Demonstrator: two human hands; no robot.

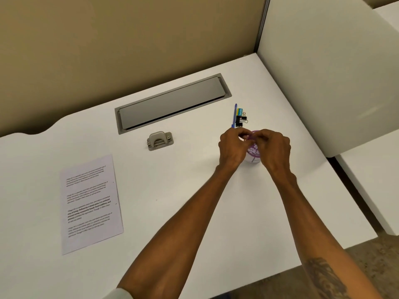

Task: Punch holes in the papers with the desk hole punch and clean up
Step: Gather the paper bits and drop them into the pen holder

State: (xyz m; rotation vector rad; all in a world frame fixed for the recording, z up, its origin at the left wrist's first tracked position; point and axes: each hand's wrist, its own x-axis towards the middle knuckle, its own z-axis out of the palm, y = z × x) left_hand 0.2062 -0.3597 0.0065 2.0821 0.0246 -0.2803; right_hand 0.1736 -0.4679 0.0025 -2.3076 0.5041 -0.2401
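While both hands meet over a small cup (253,152) on the right part of the white counter (194,180), the left hand (232,147) and the right hand (274,151) curl their fingers around its purple rim, thumbs and fingertips pinched at the top edge. The cup is pale with purple trim and holds a scatter of small white paper dots visible between the two hands; its base stands on the counter. Whether the fingers grip a lid or only the rim cannot be told.

Left of the hands and well apart from them, the grey desk hole punch (159,140) sits on the counter, just in front of a long grey metal cable hatch (172,102) set into the surface. Farther left and nearer the viewer, the printed papers (91,203) lie flat in a stack, with tiny hole marks along their right edge.

Just behind the cup lie a blue pen (234,115), a few black binder clips (241,120) and a small teal-and-yellow packet (240,111), all close together. A beige partition (108,50) rises behind the counter
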